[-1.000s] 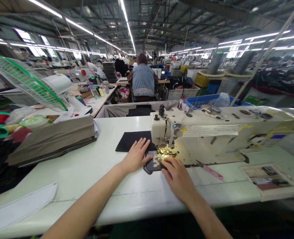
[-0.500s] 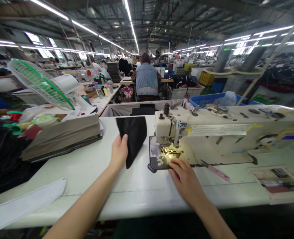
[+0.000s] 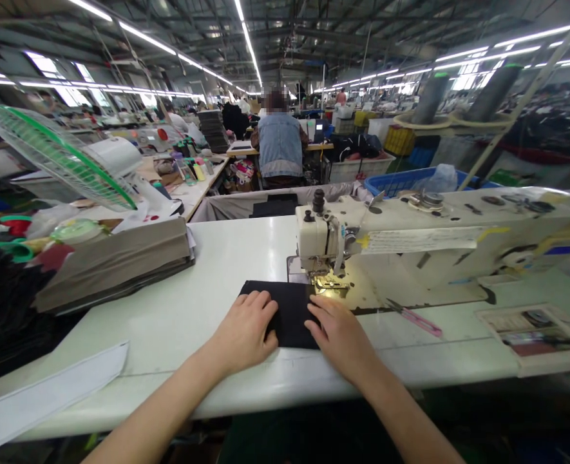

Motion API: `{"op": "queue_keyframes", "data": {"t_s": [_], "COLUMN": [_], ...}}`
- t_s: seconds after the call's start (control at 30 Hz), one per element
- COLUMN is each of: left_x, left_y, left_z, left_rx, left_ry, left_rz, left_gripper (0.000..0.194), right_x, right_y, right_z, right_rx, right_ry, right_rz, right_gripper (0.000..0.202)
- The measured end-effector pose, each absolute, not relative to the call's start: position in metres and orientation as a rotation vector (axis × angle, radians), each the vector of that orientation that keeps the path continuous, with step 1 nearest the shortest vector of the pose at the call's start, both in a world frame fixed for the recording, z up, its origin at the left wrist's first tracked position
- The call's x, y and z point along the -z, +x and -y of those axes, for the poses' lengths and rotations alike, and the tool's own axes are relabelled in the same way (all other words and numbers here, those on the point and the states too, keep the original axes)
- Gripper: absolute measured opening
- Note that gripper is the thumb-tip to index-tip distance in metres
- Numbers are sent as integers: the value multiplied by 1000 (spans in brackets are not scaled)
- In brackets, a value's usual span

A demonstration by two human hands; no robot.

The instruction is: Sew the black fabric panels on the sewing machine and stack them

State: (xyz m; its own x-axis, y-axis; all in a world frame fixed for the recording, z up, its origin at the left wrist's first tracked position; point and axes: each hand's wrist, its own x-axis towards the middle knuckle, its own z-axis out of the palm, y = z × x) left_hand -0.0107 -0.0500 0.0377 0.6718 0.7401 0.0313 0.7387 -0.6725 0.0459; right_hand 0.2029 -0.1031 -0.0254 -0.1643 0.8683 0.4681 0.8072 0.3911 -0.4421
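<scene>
A folded or stacked piece of black fabric [image 3: 292,316] lies flat on the table, its right edge by the sewing machine's needle plate. My left hand [image 3: 248,325] rests on the fabric's left part, palm down, thumb held apart from the fingers. On its right edge lies my right hand [image 3: 337,332], fingers stretched forward and thumb apart. Just beyond the right fingertips stands the head of the white sewing machine [image 3: 313,238], its lamp lighting the needle area. Pink-handled thread snips [image 3: 417,320] lie on the table to the right of my right hand.
A pile of grey-brown fabric [image 3: 115,261] and a fan [image 3: 67,158] stand on the left. A white strip [image 3: 53,403] lies at the front left. To the right is a tray of small tools [image 3: 538,338]. A blue basket [image 3: 405,180] stands behind the machine; a person [image 3: 279,145] sits ahead.
The black fabric, held up in my left hand before, now lies flat beside the needle area. My left hand has come down onto it, and my right hand has drawn slightly left onto its edge.
</scene>
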Motion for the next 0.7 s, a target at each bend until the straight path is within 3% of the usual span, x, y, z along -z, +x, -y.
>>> {"op": "queue_keyframes", "data": {"t_s": [0.07,0.23,0.7], "left_x": [-35,-8,0], "left_y": [-4,10,14], "left_z": [45,32,23], "left_rx": [-149,-203,-193], "left_ry": [2830,2786,2742], "left_rz": [-1165,-844,-874], "left_gripper": [22,54,57], "right_x": [31,37,35], "right_y": [205,220,228], "right_z": [103,108,96], "right_rx": [-133,-160,-168], "right_ry": [-1431,-1395,-1354], "right_rz": [2012,2046,2057], "right_gripper": [30,31,31]}}
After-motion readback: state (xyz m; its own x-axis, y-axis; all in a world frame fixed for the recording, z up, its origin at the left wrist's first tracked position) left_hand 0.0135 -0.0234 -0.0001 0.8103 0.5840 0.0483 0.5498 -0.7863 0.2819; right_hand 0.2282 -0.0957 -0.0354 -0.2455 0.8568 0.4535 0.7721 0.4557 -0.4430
